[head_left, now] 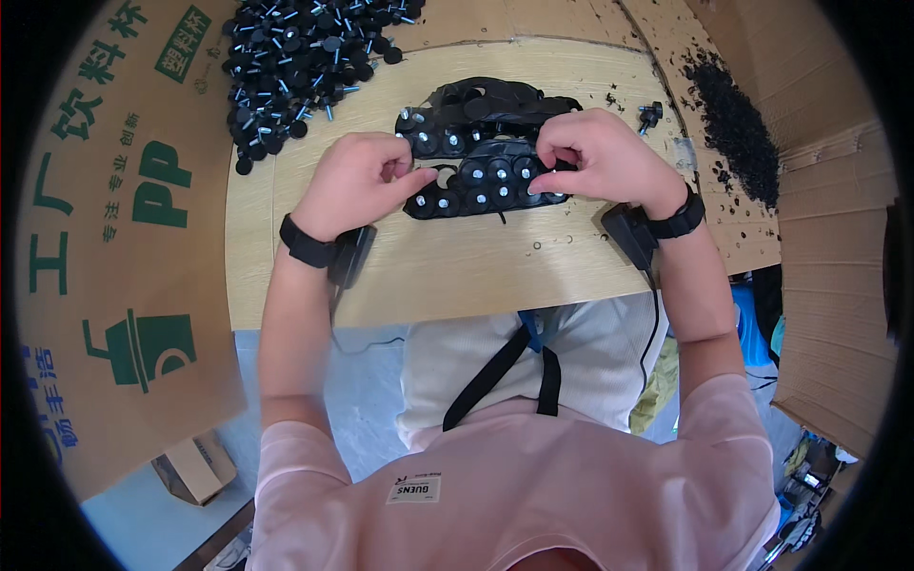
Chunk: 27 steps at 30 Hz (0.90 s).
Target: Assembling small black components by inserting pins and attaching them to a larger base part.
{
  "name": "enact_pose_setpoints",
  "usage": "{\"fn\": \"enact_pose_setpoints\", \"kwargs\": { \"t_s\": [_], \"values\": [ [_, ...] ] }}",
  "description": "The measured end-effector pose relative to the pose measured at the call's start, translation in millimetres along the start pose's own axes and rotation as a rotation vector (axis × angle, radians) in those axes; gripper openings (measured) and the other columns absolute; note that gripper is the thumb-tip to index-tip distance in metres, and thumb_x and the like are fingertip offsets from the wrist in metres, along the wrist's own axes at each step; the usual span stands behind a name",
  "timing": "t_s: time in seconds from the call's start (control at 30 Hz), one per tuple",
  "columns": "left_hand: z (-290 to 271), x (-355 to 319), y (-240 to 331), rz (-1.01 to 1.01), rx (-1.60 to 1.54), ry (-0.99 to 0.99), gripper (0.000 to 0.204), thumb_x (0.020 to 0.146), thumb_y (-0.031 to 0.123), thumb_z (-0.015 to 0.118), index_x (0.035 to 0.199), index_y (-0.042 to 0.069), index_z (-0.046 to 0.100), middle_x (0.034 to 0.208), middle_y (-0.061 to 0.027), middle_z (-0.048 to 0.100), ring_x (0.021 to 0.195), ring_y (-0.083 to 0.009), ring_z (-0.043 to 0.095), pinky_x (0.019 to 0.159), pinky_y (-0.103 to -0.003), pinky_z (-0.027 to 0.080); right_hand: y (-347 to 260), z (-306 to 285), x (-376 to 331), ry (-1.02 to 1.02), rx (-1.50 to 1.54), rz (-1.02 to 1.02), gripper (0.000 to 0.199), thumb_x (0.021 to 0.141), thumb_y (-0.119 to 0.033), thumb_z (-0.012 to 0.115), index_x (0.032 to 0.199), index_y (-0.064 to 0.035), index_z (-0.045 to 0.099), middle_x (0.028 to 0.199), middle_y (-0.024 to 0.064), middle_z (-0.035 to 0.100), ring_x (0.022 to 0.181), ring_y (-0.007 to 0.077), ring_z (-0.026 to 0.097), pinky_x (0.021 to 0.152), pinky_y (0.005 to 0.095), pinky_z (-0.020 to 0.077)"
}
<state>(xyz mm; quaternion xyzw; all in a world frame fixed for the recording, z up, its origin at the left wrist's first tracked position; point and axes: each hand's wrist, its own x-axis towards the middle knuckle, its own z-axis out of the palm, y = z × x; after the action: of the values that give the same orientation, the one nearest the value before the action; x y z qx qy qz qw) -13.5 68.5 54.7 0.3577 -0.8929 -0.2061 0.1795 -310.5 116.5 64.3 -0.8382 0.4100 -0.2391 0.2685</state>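
Observation:
On the table in front of me lies a black moulded piece [490,198] with rows of round black discs, most with a silver screw end standing up. Its upper left shows an open, light-coloured round gap. My left hand [362,181] is closed at the piece's left end, thumb beside that gap. At the right end my right hand [605,162] is closed, thumb and forefinger pinching the edge. What lies between the fingertips is partly hidden. Just behind sits a second black piece [495,100], crumpled upward, with several discs and screws along its front left.
A big heap of black-headed screws [305,67] fills the back left. A few loose ones [650,116] lie at right, and a pile of small black bits [733,124] beyond. Tiny rings [538,246] dot the table [457,276]. Cardboard walls [143,247] stand on both sides.

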Motion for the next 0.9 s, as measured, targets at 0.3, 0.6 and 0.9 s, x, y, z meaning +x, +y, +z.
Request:
{"fn": "enact_pose_setpoints", "kwargs": {
  "t_s": [0.3, 0.6, 0.9],
  "values": [
    [5.6, -0.7, -13.6, -0.003, -0.088, -0.009, 0.023, 0.074, 0.008, 0.067, 0.061, -0.001, 0.049, 0.054, -0.0078, 0.045, 0.048, -0.0153, 0.039, 0.047, -0.027, 0.033, -5.2, -15.1, -13.5, -0.047, -0.330, 0.052, 0.029, 0.075, -0.025, 0.073, 0.067, -0.0023, 0.056, 0.055, 0.0085, 0.050, 0.051, 0.0219, 0.052, 0.048, 0.0312, 0.0383],
    [28.3, 22.8, 60.4, 0.458, -0.173, 0.087, 0.029, 0.074, 0.015, 0.073, 0.098, 0.002, 0.064, 0.101, -0.0140, 0.063, 0.095, -0.0325, 0.058, 0.084, -0.037, 0.047, 10.6, -13.1, -15.7, -0.101, -0.067, -0.029, 0.029, 0.081, -0.019, 0.067, 0.063, 0.0003, 0.055, 0.051, 0.0117, 0.044, 0.046, 0.0239, 0.042, 0.048, 0.0340, 0.0356],
    [59.8, 29.5, 67.6, 0.412, -0.098, -0.105, 0.039, 0.079, 0.018, 0.072, 0.113, 0.001, 0.064, 0.118, -0.0148, 0.063, 0.106, -0.0312, 0.061, 0.092, -0.036, 0.049, 24.8, -24.8, -17.6, -0.406, 0.003, 0.163, 0.032, 0.090, -0.021, 0.061, 0.069, 0.0016, 0.055, 0.052, 0.0075, 0.042, 0.049, 0.0144, 0.038, 0.049, 0.0319, 0.0340]
  ]
}}
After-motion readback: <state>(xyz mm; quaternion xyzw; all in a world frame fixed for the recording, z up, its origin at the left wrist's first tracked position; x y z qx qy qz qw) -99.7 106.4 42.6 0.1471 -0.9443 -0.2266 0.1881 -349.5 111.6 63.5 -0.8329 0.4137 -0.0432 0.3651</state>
